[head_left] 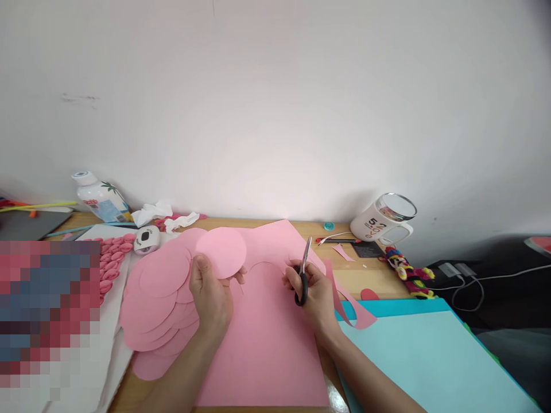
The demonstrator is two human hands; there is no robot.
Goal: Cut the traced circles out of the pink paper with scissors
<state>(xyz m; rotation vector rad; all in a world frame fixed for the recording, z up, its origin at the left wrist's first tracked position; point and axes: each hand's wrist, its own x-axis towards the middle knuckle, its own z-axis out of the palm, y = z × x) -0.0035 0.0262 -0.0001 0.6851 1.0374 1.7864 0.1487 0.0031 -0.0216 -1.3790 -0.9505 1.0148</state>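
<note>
My left hand [212,292] is closed on a freshly cut pink paper circle [221,251], lifted just above a large pink paper sheet [267,338] on the wooden table. My right hand [313,291] grips black-handled scissors [303,269], blades pointing up and nearly closed. A curved cut-out gap shows in the sheet between my hands. A pink offcut strip [350,307] curls off the sheet to the right of my right hand. A pile of several pink paper circles [161,298] lies to the left of my left hand.
A light blue paper sheet [430,361] lies at right. A white mug [381,221], a plastic bottle [101,198], a white paper punch [147,238], small pink petals [114,261], crumpled white tissue [150,213] and colourful trinkets [407,269] sit near the wall. Cables [473,281] lie far right.
</note>
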